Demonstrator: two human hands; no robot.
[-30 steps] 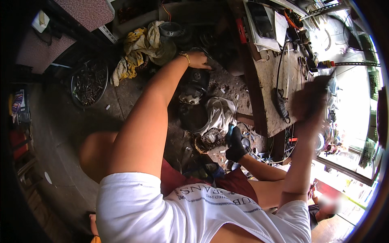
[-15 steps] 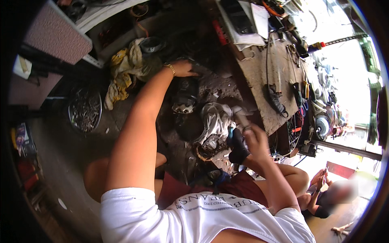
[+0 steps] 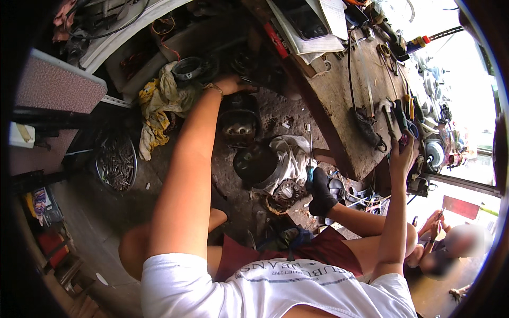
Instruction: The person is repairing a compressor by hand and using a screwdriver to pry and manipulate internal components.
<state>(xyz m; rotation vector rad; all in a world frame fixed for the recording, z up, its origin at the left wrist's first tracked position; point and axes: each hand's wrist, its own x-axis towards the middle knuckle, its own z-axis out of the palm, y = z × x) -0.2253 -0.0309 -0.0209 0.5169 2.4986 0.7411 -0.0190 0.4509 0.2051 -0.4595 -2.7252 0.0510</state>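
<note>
Head view: the right hand [image 3: 403, 152] pinches a hammer [image 3: 386, 109], pointing longways, head forward; I can't tell the left hand [image 3: 231, 85] grip.

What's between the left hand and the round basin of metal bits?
Head view: a crumpled, yellow-stained cloth lies between the left hand and the basin.

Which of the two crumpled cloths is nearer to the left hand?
The yellow and cream cloth, left of the left hand; the white cloth lies farther, near the dark sock.
</note>
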